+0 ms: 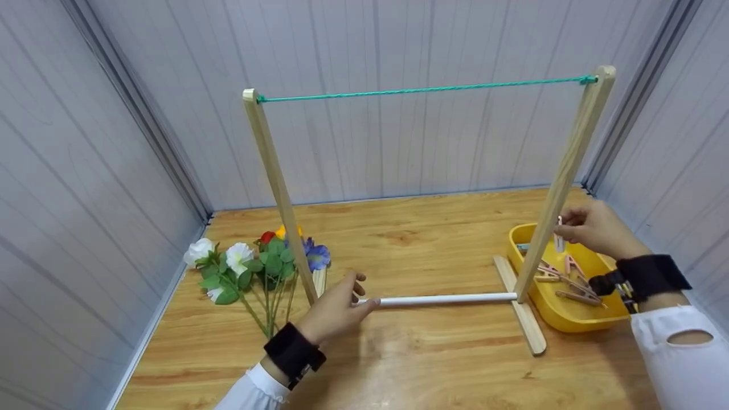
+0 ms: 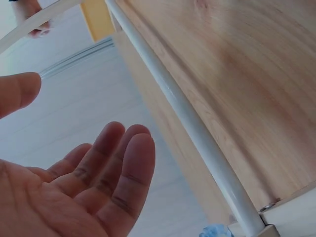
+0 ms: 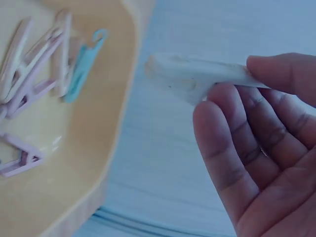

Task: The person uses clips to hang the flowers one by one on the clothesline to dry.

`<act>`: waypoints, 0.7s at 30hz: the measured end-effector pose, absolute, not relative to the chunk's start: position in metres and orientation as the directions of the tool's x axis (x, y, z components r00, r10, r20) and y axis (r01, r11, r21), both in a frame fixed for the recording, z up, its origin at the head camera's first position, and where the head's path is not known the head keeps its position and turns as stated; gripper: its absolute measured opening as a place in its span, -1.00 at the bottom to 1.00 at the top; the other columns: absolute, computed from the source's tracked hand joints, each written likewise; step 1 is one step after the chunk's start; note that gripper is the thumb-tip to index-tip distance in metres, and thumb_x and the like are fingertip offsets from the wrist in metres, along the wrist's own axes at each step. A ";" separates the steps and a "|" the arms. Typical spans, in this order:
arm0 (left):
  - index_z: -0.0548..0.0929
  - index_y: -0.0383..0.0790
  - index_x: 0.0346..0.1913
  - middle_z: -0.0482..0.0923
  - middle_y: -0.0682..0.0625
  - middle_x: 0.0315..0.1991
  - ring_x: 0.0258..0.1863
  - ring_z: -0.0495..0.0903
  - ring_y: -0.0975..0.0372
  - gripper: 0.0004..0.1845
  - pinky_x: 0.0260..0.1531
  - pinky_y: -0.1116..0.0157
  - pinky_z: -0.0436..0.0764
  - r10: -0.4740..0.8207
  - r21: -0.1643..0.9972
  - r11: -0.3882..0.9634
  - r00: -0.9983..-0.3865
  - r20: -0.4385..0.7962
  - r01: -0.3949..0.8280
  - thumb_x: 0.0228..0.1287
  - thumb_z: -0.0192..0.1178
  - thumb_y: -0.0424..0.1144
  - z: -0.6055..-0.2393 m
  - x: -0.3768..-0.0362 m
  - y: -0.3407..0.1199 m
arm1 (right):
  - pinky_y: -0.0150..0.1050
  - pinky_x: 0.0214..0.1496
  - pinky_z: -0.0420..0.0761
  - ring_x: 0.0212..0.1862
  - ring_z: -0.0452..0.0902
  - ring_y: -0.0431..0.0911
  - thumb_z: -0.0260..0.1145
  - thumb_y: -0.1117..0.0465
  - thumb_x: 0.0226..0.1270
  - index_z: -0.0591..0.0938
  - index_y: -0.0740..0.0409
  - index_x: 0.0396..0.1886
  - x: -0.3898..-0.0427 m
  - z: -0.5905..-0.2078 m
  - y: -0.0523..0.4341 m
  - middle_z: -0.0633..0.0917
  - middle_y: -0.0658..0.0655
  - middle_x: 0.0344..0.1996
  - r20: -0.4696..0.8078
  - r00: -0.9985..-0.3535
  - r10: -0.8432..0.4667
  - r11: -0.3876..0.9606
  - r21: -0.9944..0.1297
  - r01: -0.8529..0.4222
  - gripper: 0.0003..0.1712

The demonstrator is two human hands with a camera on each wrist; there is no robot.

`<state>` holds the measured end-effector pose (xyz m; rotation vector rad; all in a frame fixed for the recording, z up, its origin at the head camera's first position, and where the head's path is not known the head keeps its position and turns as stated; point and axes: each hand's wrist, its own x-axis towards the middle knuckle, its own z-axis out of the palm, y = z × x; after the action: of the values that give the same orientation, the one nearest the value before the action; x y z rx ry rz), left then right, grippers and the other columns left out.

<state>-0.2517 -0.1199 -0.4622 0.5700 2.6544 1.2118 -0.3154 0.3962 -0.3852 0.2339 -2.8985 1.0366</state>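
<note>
White clothespin (image 3: pixel 197 78) pinched by right hand (image 1: pixel 592 228) fingers above yellow tray (image 1: pixel 569 324); left hand (image 1: pixel 333 312) fingers relaxed, spread near rack's white bar (image 1: pixel 444 299). Clothespin likely dropped if pinch is loosened; rack could be nudged over

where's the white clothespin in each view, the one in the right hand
Head: white clothespin at far right, pinched by the right hand above the yellow tray, beside the rack's right post.
Left wrist: not in it; only the left hand and the white rod show.
Right wrist: upper middle, held between thumb and fingers.
Shared landmark: the yellow tray of pins, lower right in the head view, left in the right wrist view.
</note>
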 end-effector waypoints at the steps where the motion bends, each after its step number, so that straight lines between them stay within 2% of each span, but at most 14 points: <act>1: 0.43 -0.32 0.43 0.65 -0.33 0.13 0.04 0.70 -0.05 -0.34 0.07 -0.05 0.73 0.411 0.759 0.590 -0.911 0.013 0.277 0.57 0.30 0.09 -0.462 -0.252 -0.119 | -0.43 -0.30 0.70 -0.38 0.65 -0.32 0.41 0.34 0.53 0.71 0.47 -0.09 -0.310 -0.383 0.395 0.80 0.26 -0.29 0.114 -0.986 -0.123 0.760 -0.627 -0.167 -0.80; 6: 0.44 -0.34 0.43 0.62 -0.32 0.13 0.12 0.66 -0.17 -0.37 0.14 -0.11 0.68 0.423 0.767 0.556 -0.903 0.072 0.321 0.59 0.29 0.05 -0.460 -0.254 -0.115 | -0.40 -0.35 0.65 -0.39 0.62 -0.28 0.43 0.31 0.52 0.72 0.40 -0.11 -0.284 -0.366 0.387 0.77 0.14 -0.35 0.208 -0.972 -0.112 0.760 -0.612 -0.218 -0.83; 13: 0.47 -0.31 0.42 0.62 -0.26 0.19 0.21 0.63 -0.15 -0.45 0.19 -0.10 0.66 0.401 0.789 0.521 -0.909 0.110 0.325 0.62 0.27 -0.02 -0.454 -0.255 -0.108 | -0.47 -0.34 0.65 -0.43 0.63 -0.29 0.47 0.38 0.45 0.76 0.37 -0.18 -0.254 -0.354 0.377 0.72 -0.17 -0.45 0.315 -0.942 -0.113 0.696 -0.652 -0.301 -0.91; 16: 0.49 -0.32 0.40 0.62 -0.24 0.21 0.22 0.63 -0.12 -0.48 0.19 -0.12 0.66 0.413 0.802 0.485 -0.899 0.143 0.350 0.63 0.26 -0.05 -0.453 -0.256 -0.104 | -0.49 -0.35 0.66 -0.45 0.65 -0.30 0.48 0.44 0.42 0.75 0.38 -0.21 -0.244 -0.353 0.367 0.73 -0.20 -0.47 0.360 -0.923 -0.133 0.653 -0.668 -0.355 -0.95; 21: 0.53 -0.32 0.37 0.63 -0.23 0.23 0.20 0.64 -0.06 -0.53 0.16 -0.10 0.68 0.448 0.801 0.450 -0.876 0.180 0.395 0.67 0.22 -0.05 -0.451 -0.257 -0.099 | -0.46 -0.46 0.64 -0.53 0.65 -0.27 0.45 0.56 0.36 0.73 0.40 -0.28 -0.229 -0.351 0.345 0.77 -0.08 -0.50 0.427 -0.882 -0.201 0.538 -0.704 -0.464 -0.93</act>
<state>-0.2571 -0.0991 -0.4507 0.7646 2.6259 1.4260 -0.2290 0.3454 -0.3507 0.5531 -2.4845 1.2665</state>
